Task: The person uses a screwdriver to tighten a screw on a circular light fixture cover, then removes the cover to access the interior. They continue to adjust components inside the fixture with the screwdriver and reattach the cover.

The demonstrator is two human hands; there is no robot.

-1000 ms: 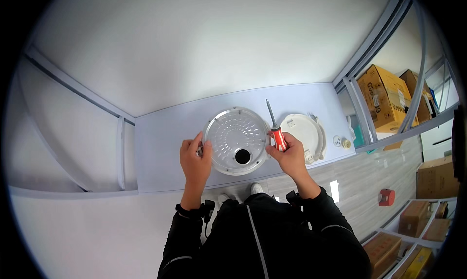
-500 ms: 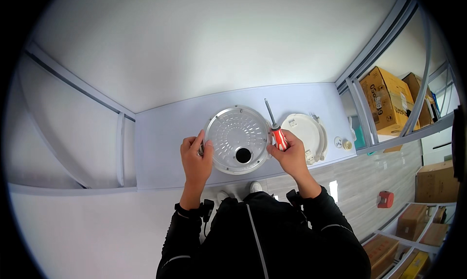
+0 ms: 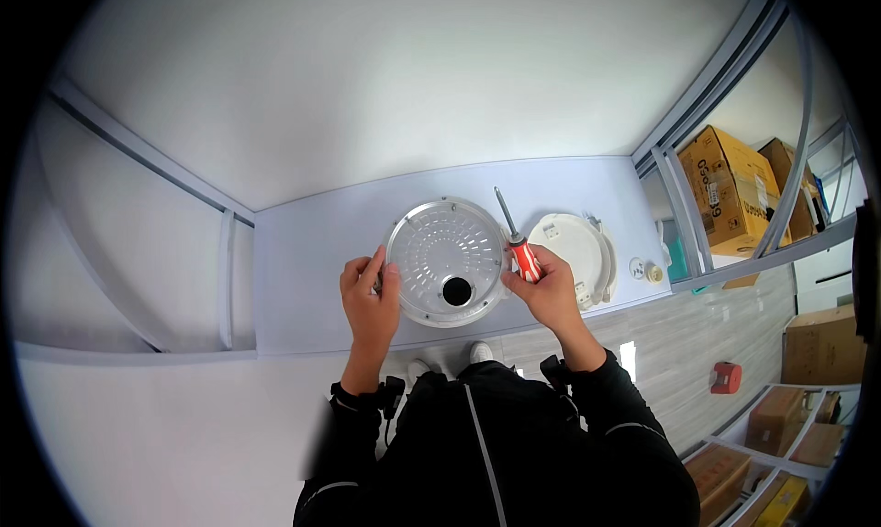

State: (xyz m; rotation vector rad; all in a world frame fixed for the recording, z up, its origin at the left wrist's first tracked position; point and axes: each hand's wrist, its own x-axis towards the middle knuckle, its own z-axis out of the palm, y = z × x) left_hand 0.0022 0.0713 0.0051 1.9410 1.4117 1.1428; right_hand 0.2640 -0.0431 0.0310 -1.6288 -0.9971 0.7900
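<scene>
A round silver metal cover with rings of small slots, a dark round hole and screws along its rim is above the table's near half. My left hand grips its left edge between thumb and fingers. My right hand is closed around a screwdriver with a red and white handle, its shaft pointing up and away. The thumb of that hand also reaches the cover's right edge. To the right, a round white plastic part lies on the table, partly behind my right hand.
On the table's right end are a small white dish and a small yellowish roll. A white wall rises behind. Cardboard boxes stand on racks at the right, and a red stool is on the floor.
The cover and both hands have barely shifted in the picture. The screwdriver's tip has swung slightly left, and both grips are unchanged.
</scene>
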